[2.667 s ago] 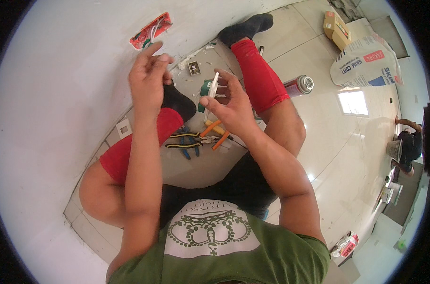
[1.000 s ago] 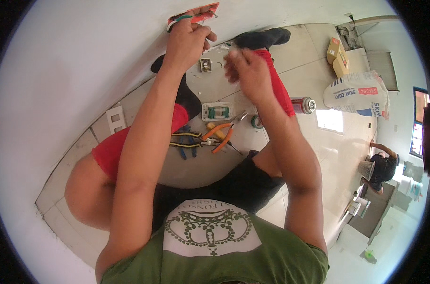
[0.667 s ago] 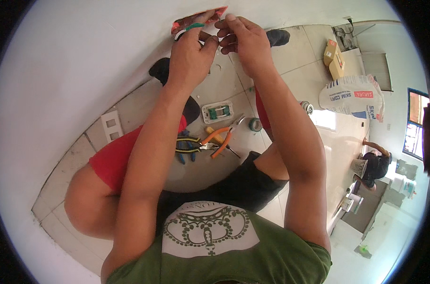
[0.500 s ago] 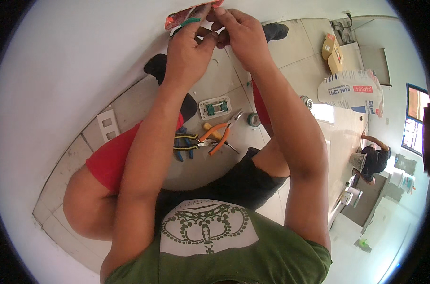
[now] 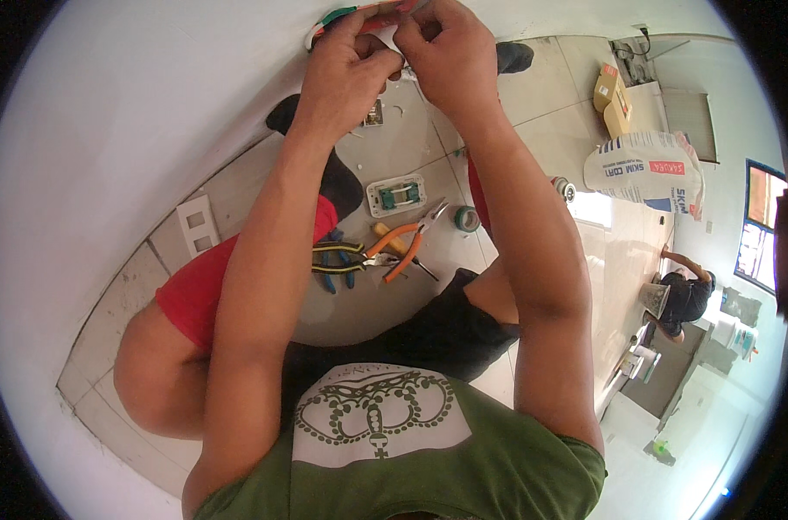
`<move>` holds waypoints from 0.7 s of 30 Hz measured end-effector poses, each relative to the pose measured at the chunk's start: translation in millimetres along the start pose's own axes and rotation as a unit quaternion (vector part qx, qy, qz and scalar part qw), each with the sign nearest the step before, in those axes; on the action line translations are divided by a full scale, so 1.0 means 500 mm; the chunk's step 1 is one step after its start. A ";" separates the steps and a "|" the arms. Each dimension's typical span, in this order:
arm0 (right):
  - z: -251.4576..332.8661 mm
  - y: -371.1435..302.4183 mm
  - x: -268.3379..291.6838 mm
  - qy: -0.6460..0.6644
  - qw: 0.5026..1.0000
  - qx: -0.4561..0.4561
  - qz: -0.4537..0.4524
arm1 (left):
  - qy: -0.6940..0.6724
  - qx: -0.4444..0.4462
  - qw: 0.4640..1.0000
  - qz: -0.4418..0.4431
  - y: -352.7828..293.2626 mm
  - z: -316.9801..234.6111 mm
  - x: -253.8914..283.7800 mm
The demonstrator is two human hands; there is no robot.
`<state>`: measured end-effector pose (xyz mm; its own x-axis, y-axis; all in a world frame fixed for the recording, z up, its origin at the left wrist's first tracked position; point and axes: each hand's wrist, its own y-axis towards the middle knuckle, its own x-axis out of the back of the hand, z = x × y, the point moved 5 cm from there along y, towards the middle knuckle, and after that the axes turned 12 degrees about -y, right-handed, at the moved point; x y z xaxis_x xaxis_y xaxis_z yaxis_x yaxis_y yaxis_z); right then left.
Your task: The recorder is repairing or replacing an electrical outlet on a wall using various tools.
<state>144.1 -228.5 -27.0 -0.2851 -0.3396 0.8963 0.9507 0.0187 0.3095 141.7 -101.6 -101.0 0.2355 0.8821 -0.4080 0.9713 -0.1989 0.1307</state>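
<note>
At the orange wall box (image 5: 383,10)

Set in the wall (image 5: 169,130), it is partly hidden by the left hand (image 5: 344,82) and right hand (image 5: 453,59), close together. Fingers curl inward; whether they grip anything cannot be told. A green wire (image 5: 336,15) shows beside the left.

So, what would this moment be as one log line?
left hand: by green wire, at red wall box | right hand: beside left, grip unclear | floor: orange-handled pliers, white-and-green plate
</note>
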 end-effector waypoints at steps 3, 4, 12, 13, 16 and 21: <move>0.009 -0.009 0.005 -0.080 0.988 0.084 -0.098 | 0.023 0.008 1.000 -0.001 0.003 0.007 0.003; 0.013 -0.011 0.008 -0.080 0.988 0.085 -0.097 | 0.032 0.010 0.999 0.002 0.004 0.007 0.006; -0.046 -0.026 -0.029 0.350 0.900 -0.214 0.145 | 0.066 0.011 0.997 0.029 -0.002 -0.028 -0.007; -0.038 -0.024 -0.024 0.351 0.900 -0.214 0.146 | 0.093 0.004 0.995 0.029 -0.005 -0.042 -0.008; -0.018 -0.027 -0.010 0.345 0.899 -0.224 0.153 | 0.079 0.008 0.996 0.036 -0.005 -0.041 -0.003; -0.049 -0.023 -0.045 0.451 0.845 -0.218 0.185 | 0.083 -0.002 0.996 0.027 -0.003 -0.047 -0.017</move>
<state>142.4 -244.0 -58.3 0.0627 -0.9691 0.2385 0.9651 -0.0020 -0.2619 137.7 -98.8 -76.6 0.2789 0.9285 -0.2451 0.9569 -0.2472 0.1525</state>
